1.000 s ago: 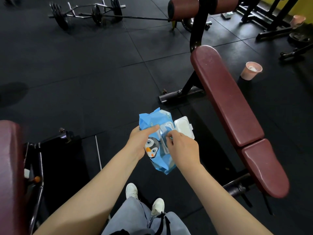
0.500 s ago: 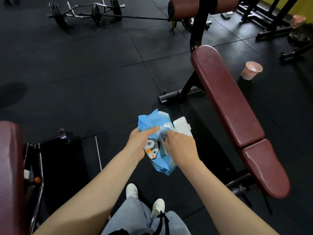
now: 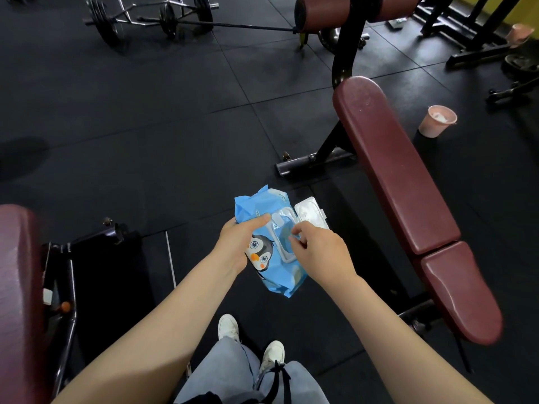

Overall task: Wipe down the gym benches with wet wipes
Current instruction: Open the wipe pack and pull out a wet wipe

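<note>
The blue pack of wet wipes [image 3: 272, 252] sits in mid-air between both hands, penguin print facing up, and its white flip lid [image 3: 310, 215] stands open, swung out just beyond the right fingertips. The left hand [image 3: 236, 243] grips the pack along its left edge, thumb laid flat across the top near the opening. The right hand [image 3: 319, 252] comes in from the other side, fingers curled, thumb and forefinger pinching at the opening under the lid; whether a wipe is between them is too small to tell.

Out to the right of the right hand runs a long maroon bench [image 3: 399, 176], its seat pad nearer the person, its black frame running away from the hands. Past the bench, a pink cup [image 3: 436, 121] stands on the black floor [image 3: 145, 126]. Left of the left hand, the edge of a second maroon bench [image 3: 16, 287] shows. Far ahead of both hands lies a barbell [image 3: 163, 20]. Below the wrists, grey trousers and white shoes [image 3: 250, 342] show.
</note>
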A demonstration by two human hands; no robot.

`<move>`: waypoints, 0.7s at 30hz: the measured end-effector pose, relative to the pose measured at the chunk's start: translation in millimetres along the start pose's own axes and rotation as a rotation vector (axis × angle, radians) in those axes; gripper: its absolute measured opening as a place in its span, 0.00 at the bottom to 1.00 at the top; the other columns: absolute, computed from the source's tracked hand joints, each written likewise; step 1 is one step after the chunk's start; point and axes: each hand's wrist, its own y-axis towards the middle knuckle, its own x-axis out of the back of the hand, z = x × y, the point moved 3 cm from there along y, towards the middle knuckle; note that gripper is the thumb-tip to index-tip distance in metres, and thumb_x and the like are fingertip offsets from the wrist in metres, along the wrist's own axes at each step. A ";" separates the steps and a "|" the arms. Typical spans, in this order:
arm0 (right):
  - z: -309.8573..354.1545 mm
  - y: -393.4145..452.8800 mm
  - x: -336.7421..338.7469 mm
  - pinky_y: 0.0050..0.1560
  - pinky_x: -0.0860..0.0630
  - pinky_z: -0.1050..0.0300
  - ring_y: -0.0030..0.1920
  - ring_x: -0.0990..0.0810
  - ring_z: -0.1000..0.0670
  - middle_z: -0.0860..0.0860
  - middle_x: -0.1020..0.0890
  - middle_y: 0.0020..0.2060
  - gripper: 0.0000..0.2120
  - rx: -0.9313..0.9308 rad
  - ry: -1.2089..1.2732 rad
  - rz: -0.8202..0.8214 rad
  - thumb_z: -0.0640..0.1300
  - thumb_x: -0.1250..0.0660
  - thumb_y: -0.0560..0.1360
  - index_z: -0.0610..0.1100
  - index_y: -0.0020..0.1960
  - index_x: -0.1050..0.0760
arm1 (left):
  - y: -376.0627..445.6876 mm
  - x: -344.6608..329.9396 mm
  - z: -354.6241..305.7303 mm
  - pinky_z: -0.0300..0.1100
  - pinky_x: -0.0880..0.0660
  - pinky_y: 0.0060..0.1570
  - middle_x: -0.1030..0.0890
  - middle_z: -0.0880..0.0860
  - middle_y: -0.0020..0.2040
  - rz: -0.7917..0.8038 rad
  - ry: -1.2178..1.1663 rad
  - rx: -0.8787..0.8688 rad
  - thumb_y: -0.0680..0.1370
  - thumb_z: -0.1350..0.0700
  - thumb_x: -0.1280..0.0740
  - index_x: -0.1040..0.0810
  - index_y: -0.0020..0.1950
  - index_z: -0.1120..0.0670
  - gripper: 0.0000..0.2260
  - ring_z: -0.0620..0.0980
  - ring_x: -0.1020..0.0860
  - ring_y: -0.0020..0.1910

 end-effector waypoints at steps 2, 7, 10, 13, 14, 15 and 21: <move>3.9 0.1 -2.0 0.31 0.35 0.64 0.30 0.28 0.55 0.55 0.23 0.35 0.11 0.008 -0.066 -0.019 0.54 0.42 0.81 0.51 0.60 0.28 | 0.7 0.0 -1.2 0.48 0.19 0.42 0.13 0.53 0.48 -0.003 -0.006 0.001 0.75 0.58 0.26 0.19 0.55 0.53 0.10 0.53 0.14 0.43; 10.8 5.6 -3.8 0.32 0.32 0.58 0.32 0.26 0.50 0.53 0.23 0.36 0.12 0.004 -0.270 -0.039 0.52 0.48 0.83 0.48 0.57 0.30 | 3.0 -4.0 -3.3 0.51 0.19 0.49 0.14 0.52 0.49 0.031 0.010 -0.022 0.74 0.58 0.26 0.19 0.58 0.53 0.12 0.54 0.15 0.47; 13.1 9.8 -3.0 0.32 0.32 0.58 0.33 0.26 0.50 0.53 0.25 0.36 0.08 0.027 -0.291 -0.012 0.50 0.44 0.83 0.47 0.56 0.31 | 4.0 -3.5 -5.5 0.54 0.20 0.54 0.14 0.53 0.50 0.054 0.003 0.007 0.74 0.57 0.25 0.19 0.59 0.53 0.14 0.56 0.15 0.49; 13.4 12.8 -3.3 0.33 0.31 0.58 0.34 0.25 0.50 0.53 0.25 0.36 0.06 0.044 -0.285 -0.011 0.47 0.42 0.82 0.47 0.56 0.29 | 6.2 -2.0 -8.5 0.53 0.21 0.56 0.14 0.54 0.52 0.094 0.002 0.053 0.74 0.56 0.26 0.19 0.60 0.53 0.14 0.56 0.16 0.51; 13.2 13.5 -3.0 0.33 0.30 0.58 0.34 0.25 0.51 0.53 0.24 0.37 0.07 0.046 -0.268 -0.015 0.48 0.43 0.82 0.47 0.55 0.29 | 6.7 -1.3 -9.5 0.53 0.20 0.55 0.14 0.54 0.52 0.107 0.007 0.067 0.74 0.56 0.26 0.19 0.60 0.53 0.15 0.57 0.16 0.52; 12.6 13.4 -2.5 0.33 0.28 0.58 0.34 0.24 0.51 0.54 0.23 0.36 0.08 0.044 -0.237 -0.017 0.49 0.44 0.82 0.47 0.54 0.29 | 7.0 -0.9 -10.3 0.52 0.20 0.55 0.14 0.54 0.52 0.120 0.010 0.078 0.75 0.55 0.26 0.19 0.60 0.53 0.14 0.57 0.16 0.52; 8.9 7.2 1.1 0.35 0.24 0.57 0.32 0.24 0.52 0.53 0.23 0.33 0.09 0.031 -0.028 -0.048 0.52 0.42 0.81 0.48 0.49 0.29 | 6.5 0.4 -10.6 0.56 0.22 0.58 0.14 0.55 0.53 0.132 -0.003 0.122 0.76 0.50 0.28 0.18 0.59 0.52 0.13 0.59 0.16 0.53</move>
